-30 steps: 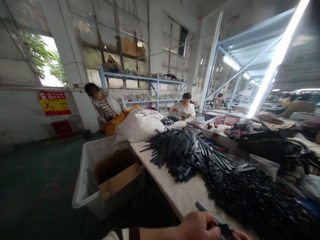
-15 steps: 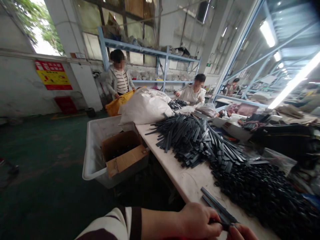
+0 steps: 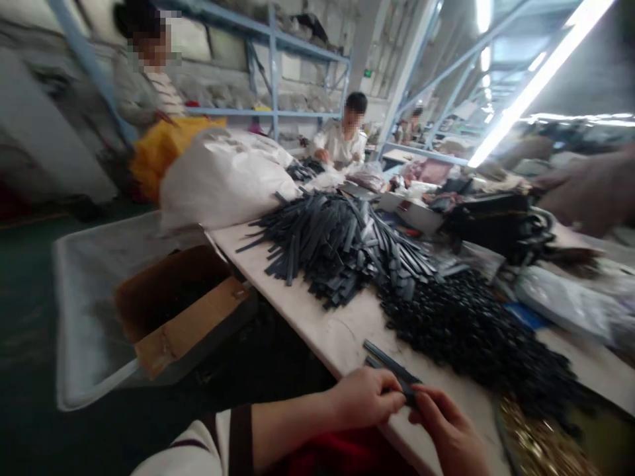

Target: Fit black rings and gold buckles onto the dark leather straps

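Observation:
At the near table edge my left hand (image 3: 364,398) and my right hand (image 3: 449,423) meet, fingers closed in a pinch. Between their fingertips is a small dark strip (image 3: 408,394), mostly covered by the fingers. Just beyond the hands, two dark flat strips (image 3: 385,357) lie side by side on the table. Further up is a big heap of similar dark strips (image 3: 327,241). To the right of that spreads a pile of small black ring-like pieces (image 3: 471,337).
Small gold-coloured metal pieces (image 3: 543,436) lie at lower right. A white bin (image 3: 94,390) with an open cardboard box (image 3: 193,330) stands left of the table (image 3: 302,317). Behind are a large white sack (image 3: 223,175), a person (image 3: 159,92) with a yellow bag (image 3: 171,145), and another person (image 3: 342,142).
The view has swung to the right, so the scene shifts left and the gold-coloured pieces come into sight. My right hand shows more fully. Both hands still pinch the dark strip.

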`<state>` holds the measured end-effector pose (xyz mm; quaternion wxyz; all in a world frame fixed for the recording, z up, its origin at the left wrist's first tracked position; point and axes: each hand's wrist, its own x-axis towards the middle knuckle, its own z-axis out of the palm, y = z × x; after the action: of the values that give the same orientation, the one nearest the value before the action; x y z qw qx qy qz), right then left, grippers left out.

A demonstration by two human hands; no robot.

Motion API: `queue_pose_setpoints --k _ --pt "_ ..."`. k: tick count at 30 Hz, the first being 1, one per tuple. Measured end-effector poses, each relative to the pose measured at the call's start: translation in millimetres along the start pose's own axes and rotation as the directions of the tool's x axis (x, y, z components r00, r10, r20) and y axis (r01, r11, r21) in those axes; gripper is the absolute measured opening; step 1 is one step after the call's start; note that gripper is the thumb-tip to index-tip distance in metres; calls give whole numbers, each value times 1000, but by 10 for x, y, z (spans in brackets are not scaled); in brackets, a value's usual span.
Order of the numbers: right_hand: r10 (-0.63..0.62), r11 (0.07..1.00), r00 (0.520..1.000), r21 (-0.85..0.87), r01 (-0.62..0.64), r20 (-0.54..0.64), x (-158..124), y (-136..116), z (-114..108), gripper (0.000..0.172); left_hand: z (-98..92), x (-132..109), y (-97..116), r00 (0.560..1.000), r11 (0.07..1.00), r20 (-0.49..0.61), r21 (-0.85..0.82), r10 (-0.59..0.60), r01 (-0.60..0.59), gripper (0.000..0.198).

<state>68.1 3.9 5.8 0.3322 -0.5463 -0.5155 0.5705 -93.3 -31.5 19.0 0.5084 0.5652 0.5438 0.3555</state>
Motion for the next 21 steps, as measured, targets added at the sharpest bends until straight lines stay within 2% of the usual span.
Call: queue_pose_setpoints --k 3,5,8,10,13,17,19,21 --pt "20 986 1000 166 -22 16 48 -53 39 36 77 111 -1 1000 991 -16 -132 18 -20 24" --pt "9 976 1000 219 -7 -8 102 -14 46 31 125 181 -20 1000 981 10 -194 29 -27 24" --pt "33 955 999 295 -20 -38 125 57 -5 28 165 226 -21 994 952 111 -305 12 23 16" --pt "63 931 998 362 -53 -17 97 78 -51 29 179 224 -4 985 937 174 -341 -13 72 27" --pt "42 928 999 370 -45 17 22 82 -83 29 225 214 26 986 943 167 -325 -21 75 29" --pt "-57 953 998 298 53 4 -105 96 -111 30 325 207 61 993 952 110 -297 -46 78 23" --pt "-76 936 997 346 72 -2 -169 115 -161 40 354 192 91 994 969 95 -237 -48 70 23" --pt "-47 905 999 424 39 9 -234 131 -223 46 365 159 133 996 991 76 -125 -38 47 25"
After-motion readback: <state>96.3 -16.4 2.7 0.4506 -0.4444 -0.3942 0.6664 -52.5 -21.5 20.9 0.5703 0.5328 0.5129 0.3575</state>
